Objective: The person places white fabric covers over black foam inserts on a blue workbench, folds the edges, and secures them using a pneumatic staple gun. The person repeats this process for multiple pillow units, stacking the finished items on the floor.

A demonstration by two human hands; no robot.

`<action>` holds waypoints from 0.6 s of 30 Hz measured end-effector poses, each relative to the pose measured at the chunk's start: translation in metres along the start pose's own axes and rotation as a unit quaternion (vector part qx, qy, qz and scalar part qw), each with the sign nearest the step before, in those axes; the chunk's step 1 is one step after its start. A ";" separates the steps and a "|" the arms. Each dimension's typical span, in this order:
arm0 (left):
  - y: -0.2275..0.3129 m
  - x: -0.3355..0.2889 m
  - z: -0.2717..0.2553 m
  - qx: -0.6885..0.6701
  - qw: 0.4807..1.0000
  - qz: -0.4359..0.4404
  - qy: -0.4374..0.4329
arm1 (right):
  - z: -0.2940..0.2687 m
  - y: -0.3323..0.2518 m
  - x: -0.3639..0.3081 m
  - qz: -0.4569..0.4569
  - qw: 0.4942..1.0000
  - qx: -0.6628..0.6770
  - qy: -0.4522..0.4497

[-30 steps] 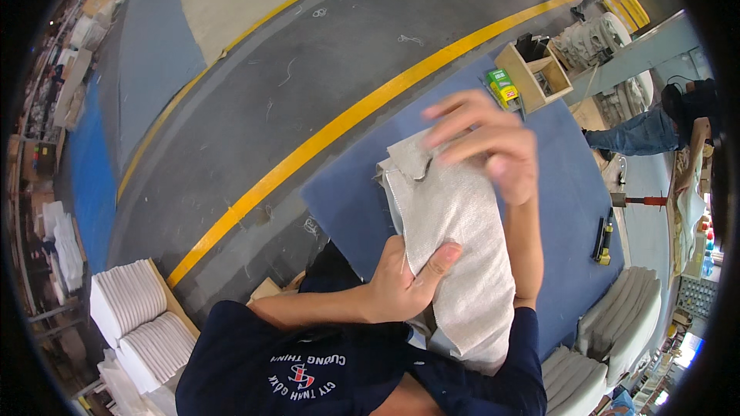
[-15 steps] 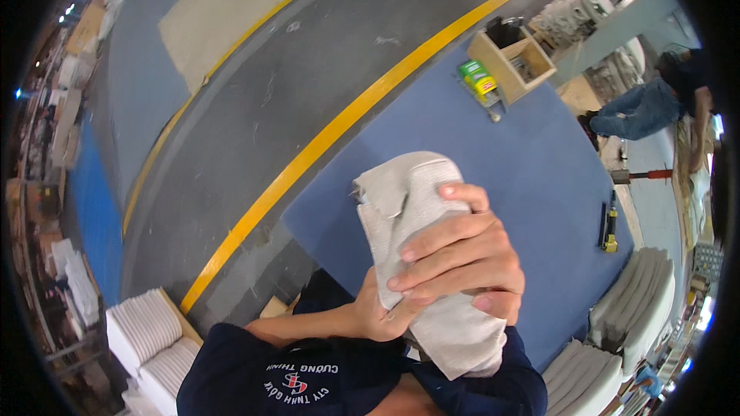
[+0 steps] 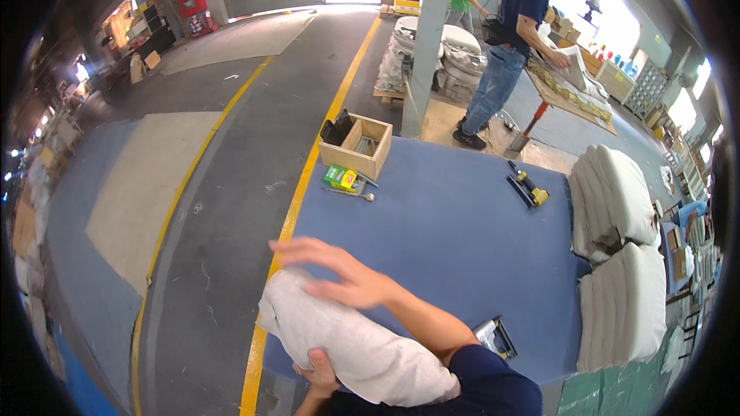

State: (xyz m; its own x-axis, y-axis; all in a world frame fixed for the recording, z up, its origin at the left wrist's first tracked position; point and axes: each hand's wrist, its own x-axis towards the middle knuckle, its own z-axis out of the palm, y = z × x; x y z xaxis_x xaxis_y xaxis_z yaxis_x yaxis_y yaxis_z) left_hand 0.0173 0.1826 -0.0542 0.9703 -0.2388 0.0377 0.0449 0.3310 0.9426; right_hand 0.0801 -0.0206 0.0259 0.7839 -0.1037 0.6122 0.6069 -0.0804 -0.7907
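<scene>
apparently the pale cloth bundle (image 3: 358,345) is already wrapped, held over the near left corner of the table (image 3: 455,246); left hand (image 3: 319,376) grips it, right hand (image 3: 343,276) spreads wide, blurred, at its top; whether fastening remains, i cannot tell.

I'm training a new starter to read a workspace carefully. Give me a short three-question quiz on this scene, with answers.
1. Which of the wearer's hands grips the pale cloth bundle at its lower edge in the picture?
2. What lies on the blue table just in front of the wooden box?
A) a coffee cup
B) a green-and-yellow packet
C) a folded newspaper
3. True or false: pale padded stacks are at the table's right side.

Key: 1. The left hand. 2. B. 3. True.
</scene>
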 end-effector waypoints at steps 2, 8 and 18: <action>0.006 0.004 0.003 -0.002 1.000 0.008 -0.005 | 0.002 0.022 0.014 0.139 0.986 0.048 -0.082; 0.012 0.017 -0.009 0.012 1.000 0.021 -0.013 | 0.021 0.015 0.046 0.191 0.945 0.094 -0.248; 0.005 0.016 -0.008 -0.048 0.999 -0.019 -0.009 | 0.025 0.010 0.056 0.199 0.950 0.083 -0.227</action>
State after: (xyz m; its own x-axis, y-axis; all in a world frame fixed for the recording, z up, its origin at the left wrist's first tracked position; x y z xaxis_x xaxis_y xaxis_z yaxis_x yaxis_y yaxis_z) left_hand 0.0350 0.1878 -0.0516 0.9633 -0.2683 0.0098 0.1041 0.4068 0.9076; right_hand 0.1337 -0.0021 0.0525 0.9086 0.3481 0.2308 0.2328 0.0367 -0.9718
